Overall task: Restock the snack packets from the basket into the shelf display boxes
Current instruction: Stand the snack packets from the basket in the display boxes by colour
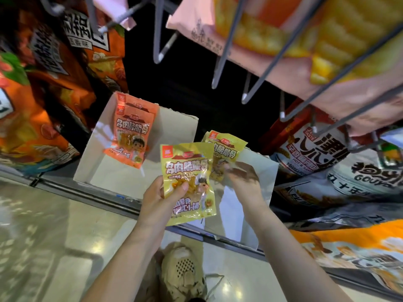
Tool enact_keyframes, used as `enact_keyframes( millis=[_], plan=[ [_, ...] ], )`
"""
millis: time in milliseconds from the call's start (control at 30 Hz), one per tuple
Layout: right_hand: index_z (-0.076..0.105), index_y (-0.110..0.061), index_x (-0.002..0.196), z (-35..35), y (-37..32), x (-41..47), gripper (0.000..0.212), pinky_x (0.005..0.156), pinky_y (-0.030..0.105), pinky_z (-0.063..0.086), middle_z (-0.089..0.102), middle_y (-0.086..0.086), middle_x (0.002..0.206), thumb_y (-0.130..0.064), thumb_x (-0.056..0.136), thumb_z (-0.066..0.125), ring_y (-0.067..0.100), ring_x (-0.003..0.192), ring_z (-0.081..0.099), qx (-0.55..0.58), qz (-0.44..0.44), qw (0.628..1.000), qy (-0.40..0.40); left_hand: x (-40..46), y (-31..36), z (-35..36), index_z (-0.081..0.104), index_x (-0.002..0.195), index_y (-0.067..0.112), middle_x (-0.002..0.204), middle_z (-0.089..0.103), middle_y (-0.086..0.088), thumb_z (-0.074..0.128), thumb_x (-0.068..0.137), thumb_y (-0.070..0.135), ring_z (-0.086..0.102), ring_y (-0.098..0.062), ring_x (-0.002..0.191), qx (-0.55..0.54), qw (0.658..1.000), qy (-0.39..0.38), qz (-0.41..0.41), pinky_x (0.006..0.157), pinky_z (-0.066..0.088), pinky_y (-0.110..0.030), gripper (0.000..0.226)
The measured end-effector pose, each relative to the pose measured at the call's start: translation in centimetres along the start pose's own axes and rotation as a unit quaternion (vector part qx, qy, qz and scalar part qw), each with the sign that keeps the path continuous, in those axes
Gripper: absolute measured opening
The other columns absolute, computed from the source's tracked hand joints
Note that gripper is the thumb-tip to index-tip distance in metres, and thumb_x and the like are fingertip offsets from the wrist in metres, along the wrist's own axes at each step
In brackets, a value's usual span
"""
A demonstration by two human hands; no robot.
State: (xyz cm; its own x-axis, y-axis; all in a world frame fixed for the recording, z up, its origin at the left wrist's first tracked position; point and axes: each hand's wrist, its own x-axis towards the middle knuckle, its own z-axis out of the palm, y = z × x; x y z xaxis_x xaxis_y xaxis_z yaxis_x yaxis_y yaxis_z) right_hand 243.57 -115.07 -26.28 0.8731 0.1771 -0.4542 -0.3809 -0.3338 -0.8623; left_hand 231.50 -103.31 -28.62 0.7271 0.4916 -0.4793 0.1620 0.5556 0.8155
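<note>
Shelf boxes (174, 118) face you: your left hand (159, 201) pinches a yellow packet (187, 182) ready, while your right hand (244, 182), blurred, grips another packet (224, 149) over its box (261, 192).

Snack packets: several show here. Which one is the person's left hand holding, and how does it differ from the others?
The front yellow packet, gripped by the left hand. The orange packets stand in the left display box; the second yellow packet is at the right hand.

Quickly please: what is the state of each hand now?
Left hand: holding a yellow snack packet.
Right hand: blurred, at a second yellow packet; grip cannot be told.
</note>
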Motion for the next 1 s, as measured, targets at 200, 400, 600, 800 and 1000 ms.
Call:
enact_keyframes(
  millis=[200,400,600,800,1000],
  plan=[
    [0.057,-0.020,0.110,-0.1,-0.1,-3.1,0.027,0.082,0.027,0.053,0.071,-0.001,0.097,-0.022,0.084,0.065,0.015,0.092,0.068,0.013,-0.009,0.980,-0.198,-0.6,1.2,1.1,0.066,0.105,0.012,0.094,0.074,-0.003,0.064,0.085,0.013,0.071,-0.015,0.087,0.028,0.998,-0.021,0.044,0.068,0.054,-0.019,0.020],
    [0.061,-0.014,0.101,-0.2,-0.1,-3.3,0.020,0.075,0.029,0.057,0.071,0.013,0.101,-0.004,0.084,0.064,0.025,0.089,0.068,0.058,-0.018,0.985,-0.164,-0.3,1.5,1.9,0.066,0.102,0.009,0.095,0.073,-0.007,0.063,0.087,0.015,0.070,-0.017,0.089,0.069,0.996,-0.033,0.055,0.075,0.055,-0.024,0.017],
    [0.060,-0.018,0.098,-1.7,0.3,-1.6,0.017,0.067,0.028,0.054,0.071,0.004,0.085,-0.008,0.085,0.066,0.017,0.077,0.069,0.059,-0.036,0.997,-0.034,0.7,-0.4,0.1,0.061,0.109,0.015,0.104,0.060,0.000,0.069,0.083,0.015,0.058,-0.017,0.090,0.380,0.894,0.087,0.220,0.074,0.044,-0.018,0.027],
    [0.054,-0.014,0.100,-2.1,1.5,0.1,0.024,0.051,0.015,0.051,0.064,0.000,0.079,-0.002,0.083,0.066,0.015,0.070,0.063,0.037,-0.048,0.997,0.045,1.0,-3.9,-2.5,0.068,0.106,0.015,0.122,0.052,-0.017,0.094,0.038,0.036,0.064,-0.037,0.099,0.710,0.637,-0.005,0.299,0.070,0.049,-0.060,0.076],
    [0.053,-0.014,0.100,-0.9,2.8,1.3,0.023,0.048,0.010,0.049,0.062,-0.004,0.081,-0.002,0.085,0.065,0.009,0.069,0.060,0.015,-0.041,0.998,0.037,1.2,-5.2,-3.3,0.044,0.128,0.018,0.138,0.036,-0.016,0.086,0.038,0.056,0.042,-0.034,0.121,0.754,0.593,-0.028,0.283,0.076,0.039,-0.073,0.107]
  ],
)
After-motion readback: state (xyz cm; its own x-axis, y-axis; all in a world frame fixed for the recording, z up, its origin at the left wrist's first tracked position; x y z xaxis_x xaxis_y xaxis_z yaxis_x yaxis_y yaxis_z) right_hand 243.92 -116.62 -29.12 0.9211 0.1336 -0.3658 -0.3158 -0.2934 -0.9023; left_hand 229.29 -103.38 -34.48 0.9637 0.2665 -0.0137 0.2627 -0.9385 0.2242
